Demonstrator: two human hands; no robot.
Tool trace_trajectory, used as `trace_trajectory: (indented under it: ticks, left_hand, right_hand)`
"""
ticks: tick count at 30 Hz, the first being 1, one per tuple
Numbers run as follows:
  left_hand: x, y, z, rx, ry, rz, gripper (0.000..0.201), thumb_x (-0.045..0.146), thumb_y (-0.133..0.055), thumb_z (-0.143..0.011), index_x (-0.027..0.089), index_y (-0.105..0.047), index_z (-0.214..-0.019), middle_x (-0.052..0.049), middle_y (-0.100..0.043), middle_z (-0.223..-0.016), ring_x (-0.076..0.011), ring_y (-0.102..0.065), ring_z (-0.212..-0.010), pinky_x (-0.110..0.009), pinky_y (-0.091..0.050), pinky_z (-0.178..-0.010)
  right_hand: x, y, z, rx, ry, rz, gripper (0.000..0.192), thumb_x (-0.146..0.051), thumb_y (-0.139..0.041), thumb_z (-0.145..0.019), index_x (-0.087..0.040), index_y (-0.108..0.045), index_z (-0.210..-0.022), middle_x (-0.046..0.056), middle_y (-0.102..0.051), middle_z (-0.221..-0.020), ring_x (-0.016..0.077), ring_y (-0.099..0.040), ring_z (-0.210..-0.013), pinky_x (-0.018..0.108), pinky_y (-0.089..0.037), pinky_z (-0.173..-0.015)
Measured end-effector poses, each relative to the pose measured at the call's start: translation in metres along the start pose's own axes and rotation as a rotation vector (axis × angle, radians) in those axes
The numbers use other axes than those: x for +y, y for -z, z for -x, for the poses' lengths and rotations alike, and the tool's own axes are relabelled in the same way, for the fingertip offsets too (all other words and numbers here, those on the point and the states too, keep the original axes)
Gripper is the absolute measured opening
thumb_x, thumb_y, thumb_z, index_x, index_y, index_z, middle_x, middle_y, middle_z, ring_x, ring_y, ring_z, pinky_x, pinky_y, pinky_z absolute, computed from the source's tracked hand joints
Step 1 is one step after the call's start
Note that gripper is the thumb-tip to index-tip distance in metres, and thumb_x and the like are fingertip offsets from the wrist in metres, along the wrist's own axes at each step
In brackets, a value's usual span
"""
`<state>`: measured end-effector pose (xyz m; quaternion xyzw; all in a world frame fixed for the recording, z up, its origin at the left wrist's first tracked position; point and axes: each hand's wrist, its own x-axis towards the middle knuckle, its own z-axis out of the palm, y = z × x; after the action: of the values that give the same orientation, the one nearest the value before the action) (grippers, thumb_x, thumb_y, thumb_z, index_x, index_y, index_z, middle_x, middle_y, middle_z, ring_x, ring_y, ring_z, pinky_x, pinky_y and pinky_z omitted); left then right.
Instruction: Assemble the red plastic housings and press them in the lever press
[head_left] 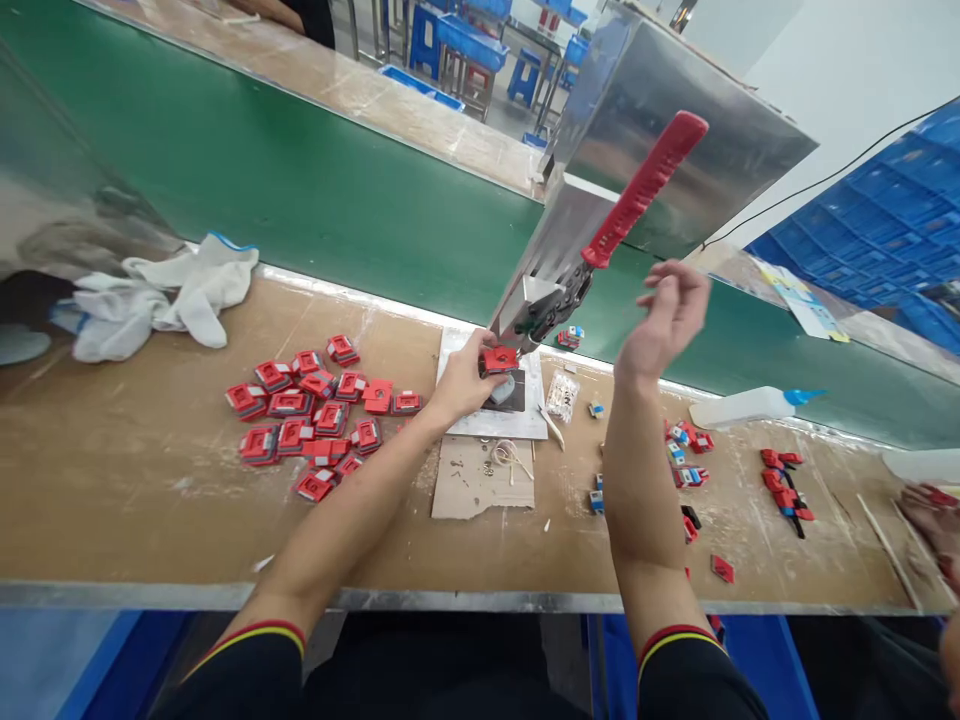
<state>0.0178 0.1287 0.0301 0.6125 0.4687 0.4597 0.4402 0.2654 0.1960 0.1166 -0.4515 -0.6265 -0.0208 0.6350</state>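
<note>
- Your left hand [466, 382] reaches in to the press [556, 300] and pinches a red part [499, 358] between thumb and fingers; some of the fingertips are hidden, so you cannot see the whole grip.
- That red part sits at the foot of the press, over the metal base plate [534, 412]; whether it touches the tool above, you cannot tell from here.
- Your right hand [667, 315] is raised in the air, below and to the right of the red lever handle [646, 190]; its fingers are loosely bent and spread, holding nothing, apart from the handle.
- Left of your left forearm lies a cluster of red-and-grey parts [331, 418]; beyond it, near the far edge, white gloves [202, 295] lie crumpled.
- Just in front of the base plate lies a torn cardboard piece [487, 500]; beside the plate is a clear packet [562, 396] of small white pieces.
- Past your right forearm lies a white bottle [742, 408] with a blue tip; farther right, another person's hand [934, 520] shows at the table.
</note>
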Motion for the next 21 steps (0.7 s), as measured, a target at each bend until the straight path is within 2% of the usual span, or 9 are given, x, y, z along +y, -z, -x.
trace_trajectory:
  ticks: [2,3,5,8,10,12,15,17,21]
  left_hand:
    - [-0.006,-0.006,0.000,-0.029,-0.025,-0.011,0.047,0.009,-0.076,-0.076,0.025,-0.052,-0.112,-0.002,-0.077,-0.099,-0.0235,-0.074,-0.093,-0.042,-0.056,-0.092]
    - [-0.008,-0.008,0.000,-0.041,-0.039,-0.018,0.046,0.009,-0.075,-0.077,0.025,-0.052,-0.113,-0.003,-0.077,-0.100,-0.0237,-0.074,-0.094,-0.042,-0.056,-0.093]
    - [-0.013,-0.011,0.000,-0.047,-0.070,-0.027,0.045,0.010,-0.075,-0.078,0.025,-0.051,-0.113,-0.003,-0.077,-0.100,-0.0234,-0.074,-0.094,-0.043,-0.056,-0.093]
    - [-0.018,-0.013,0.000,-0.033,-0.106,-0.049,0.045,0.011,-0.073,-0.080,0.025,-0.051,-0.116,-0.004,-0.078,-0.101,-0.0228,-0.074,-0.092,-0.043,-0.056,-0.092]
    - [-0.021,-0.013,-0.001,-0.028,-0.127,-0.066,0.046,0.011,-0.072,-0.080,0.025,-0.052,-0.119,-0.004,-0.077,-0.103,-0.0232,-0.073,-0.093,-0.042,-0.056,-0.091]
    - [-0.021,-0.013,-0.001,-0.031,-0.159,-0.075,0.045,0.012,-0.072,-0.081,0.024,-0.053,-0.120,-0.005,-0.076,-0.104,-0.0240,-0.073,-0.095,-0.042,-0.056,-0.091]
    - [-0.019,-0.013,0.001,-0.036,-0.222,-0.080,0.041,0.012,-0.069,-0.084,0.023,-0.054,-0.121,-0.006,-0.074,-0.108,-0.0252,-0.072,-0.101,-0.041,-0.056,-0.093]
    - [-0.017,-0.012,0.002,-0.046,-0.244,-0.075,0.039,0.012,-0.066,-0.086,0.021,-0.055,-0.122,-0.007,-0.073,-0.108,-0.0247,-0.072,-0.101,-0.040,-0.055,-0.093]
    - [-0.016,-0.010,0.004,-0.072,-0.233,-0.084,0.039,0.010,-0.062,-0.086,0.020,-0.054,-0.123,-0.004,-0.072,-0.098,-0.0222,-0.070,-0.091,-0.037,-0.054,-0.086]
  right_hand:
    - [-0.039,-0.008,-0.018,0.008,0.170,-0.188,0.041,-0.061,-0.045,-0.105,-0.034,-0.053,-0.135,0.007,-0.061,-0.127,0.0260,-0.065,-0.120,0.048,-0.057,-0.099]
    - [-0.056,-0.015,-0.026,-0.036,0.227,-0.249,0.045,-0.064,-0.049,-0.103,-0.037,-0.050,-0.139,0.007,-0.060,-0.131,0.0261,-0.064,-0.125,0.048,-0.056,-0.102]
    - [-0.085,-0.032,-0.035,-0.138,0.239,-0.354,0.056,-0.069,-0.056,-0.099,-0.038,-0.044,-0.144,0.006,-0.061,-0.130,0.0253,-0.065,-0.124,0.045,-0.057,-0.101]
    - [-0.113,-0.047,-0.029,-0.261,0.237,-0.502,0.052,-0.064,-0.063,-0.098,-0.037,-0.045,-0.139,0.000,-0.064,-0.099,0.0165,-0.069,-0.086,0.034,-0.061,-0.080]
    - [-0.127,-0.044,-0.011,-0.319,0.295,-0.536,0.040,-0.049,-0.070,-0.099,-0.035,-0.052,-0.132,-0.007,-0.055,-0.076,0.0115,-0.056,-0.059,0.028,-0.055,-0.060]
    - [-0.137,-0.033,0.010,-0.350,0.386,-0.474,0.027,-0.033,-0.072,-0.097,-0.032,-0.060,-0.121,-0.009,-0.048,-0.067,0.0106,-0.047,-0.053,0.027,-0.048,-0.052]
    - [-0.140,-0.018,0.037,-0.373,0.547,-0.268,0.013,-0.019,-0.068,-0.096,-0.029,-0.065,-0.103,-0.006,-0.056,-0.070,0.0130,-0.060,-0.066,0.031,-0.054,-0.061]
    - [-0.134,-0.014,0.046,-0.387,0.648,-0.176,0.015,-0.014,-0.065,-0.096,-0.030,-0.065,-0.096,-0.005,-0.061,-0.072,0.0152,-0.068,-0.078,0.033,-0.058,-0.069]
    - [-0.117,-0.016,0.052,-0.410,0.783,-0.083,0.016,-0.014,-0.063,-0.098,-0.029,-0.065,-0.095,-0.003,-0.063,-0.073,0.0172,-0.070,-0.087,0.036,-0.061,-0.075]
